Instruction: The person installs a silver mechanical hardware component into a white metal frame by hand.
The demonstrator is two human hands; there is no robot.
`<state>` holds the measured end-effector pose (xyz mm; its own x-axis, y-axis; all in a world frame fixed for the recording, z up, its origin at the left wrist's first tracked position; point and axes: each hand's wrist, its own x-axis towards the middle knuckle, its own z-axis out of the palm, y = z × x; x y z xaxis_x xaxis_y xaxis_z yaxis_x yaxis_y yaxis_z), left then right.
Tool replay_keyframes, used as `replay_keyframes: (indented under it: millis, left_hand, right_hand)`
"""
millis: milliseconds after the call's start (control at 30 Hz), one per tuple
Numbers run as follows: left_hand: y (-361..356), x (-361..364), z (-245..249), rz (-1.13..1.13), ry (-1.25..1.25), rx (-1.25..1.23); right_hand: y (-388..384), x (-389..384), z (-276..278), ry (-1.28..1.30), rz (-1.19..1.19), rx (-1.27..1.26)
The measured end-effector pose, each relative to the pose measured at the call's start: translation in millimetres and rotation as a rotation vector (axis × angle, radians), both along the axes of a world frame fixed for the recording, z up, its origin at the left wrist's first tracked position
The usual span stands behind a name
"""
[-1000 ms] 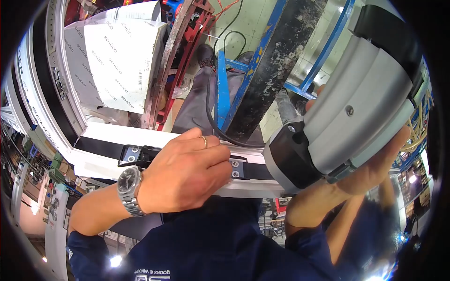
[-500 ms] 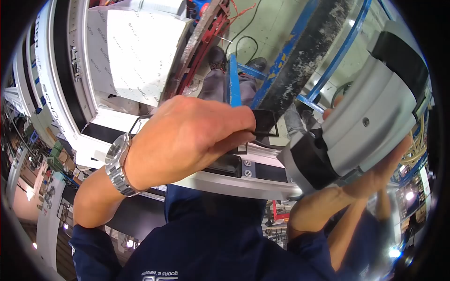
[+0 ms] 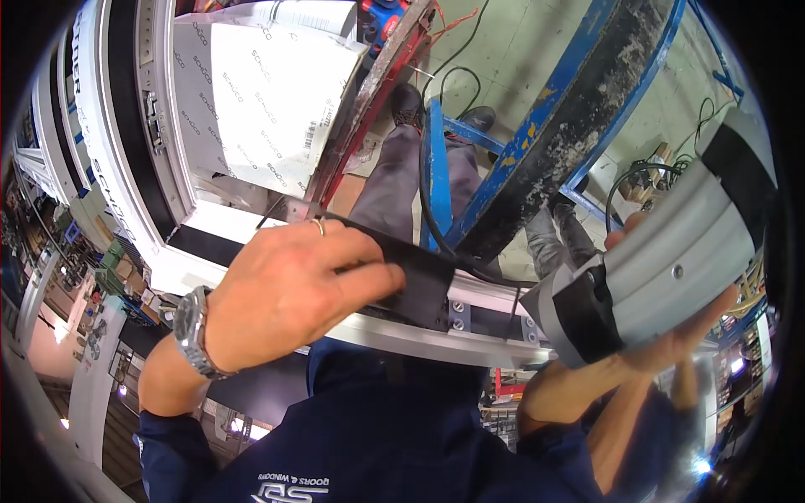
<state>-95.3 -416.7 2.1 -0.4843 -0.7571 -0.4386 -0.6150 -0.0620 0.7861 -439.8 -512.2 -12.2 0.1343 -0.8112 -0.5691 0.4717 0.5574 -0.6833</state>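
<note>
My left hand (image 3: 293, 281), wearing a metal watch and a ring, has its fingers curled on a flat black plate (image 3: 419, 285) above the white frame bar; its thumb is hidden. Two screw heads (image 3: 458, 314) show in the bar just beyond the plate's right end. On the right side, my right hand (image 3: 692, 335) grips a curved silver-grey piece with black bands (image 3: 679, 268) from below and behind. A black cable (image 3: 486, 270) passes between the plate and this piece; its end is out of sight.
Left stands a tall white profile frame (image 3: 138, 226). A wrapped white package (image 3: 251, 101) lies beyond it, beside a worn red rail (image 3: 390, 71). Blue metal stand bars (image 3: 537, 126) cross the floor at the top. Another forearm, possibly reflected, appears lower right.
My left hand has drawn back to the left; the black plate now shows broad and flat under its fingers. The silver-grey piece sits slightly lower and further right, as the view has shifted.
</note>
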Motion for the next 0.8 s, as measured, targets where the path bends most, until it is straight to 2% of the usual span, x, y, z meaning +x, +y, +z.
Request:
replay_keyframes:
  millis: [100, 233, 333, 500, 633, 700, 800]
  left_hand:
    - [-4.3, -7.4, 6.4, -0.024, -0.037, -0.156]
    - [7.4, -13.9, 3.4, -0.024, -0.103, -0.257]
    - [12.9, -14.0, 0.6, -0.030, -0.136, -0.259]
    - [18.6, -14.1, 4.6, -0.003, -0.150, -0.179]
    - [19.9, -10.7, 11.2, 0.065, -0.210, -0.186]
    - [14.4, -2.6, 18.6, 0.115, -0.269, -0.176]
    - [18.3, 17.4, 20.5, 0.163, -0.433, -0.235]
  right_hand:
    - [-0.9, -7.9, -9.5, -0.266, 0.109, -0.085]
    - [-19.1, -38.0, -48.1, -0.836, 0.184, -0.008]
    - [-40.4, -52.0, -17.4, -0.590, 0.264, 0.175]
    - [-47.4, -30.9, 7.1, -0.174, 0.236, 0.118]
    - [-62.6, -28.5, 14.9, -0.106, 0.370, 0.140]
    - [-59.9, -15.9, 22.7, -0.041, 0.256, 0.178]
    - [-66.3, -34.5, 27.2, 0.027, 0.261, 0.277]
